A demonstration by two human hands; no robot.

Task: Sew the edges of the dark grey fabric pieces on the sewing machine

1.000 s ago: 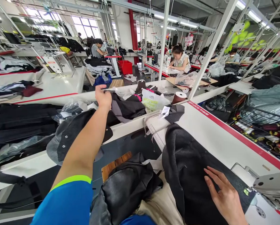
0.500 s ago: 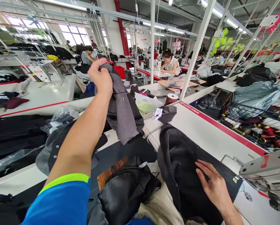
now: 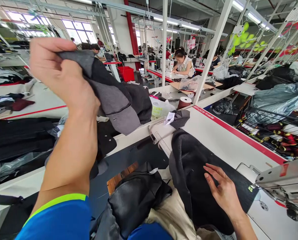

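Observation:
High on the left, my left hand [image 3: 64, 73] is closed around the edge of a dark grey fabric piece [image 3: 114, 103]. The piece hangs to the right of the hand, with a small metal eyelet near its lower end. My right hand [image 3: 222, 190] rests with fingers apart on a black garment panel [image 3: 201, 173] on the sewing table, at its right side. That panel has a folded, curved edge. More black fabric [image 3: 136, 200] is bunched in front of me over my lap. A sewing machine [image 3: 283, 186] stands to the right of my right hand.
A small dark fabric piece with a white tag [image 3: 177, 118] lies at the table's back, near a brown thread cone [image 3: 184, 102]. A wire basket of thread spools [image 3: 276, 133] stands right. Black garments [image 3: 21, 140] lie left. A co-worker [image 3: 183, 63] sits at a table further back.
My left hand has moved left, up and closer, carrying the grey fabric piece with it. My right hand remains on the black panel, almost unmoved.

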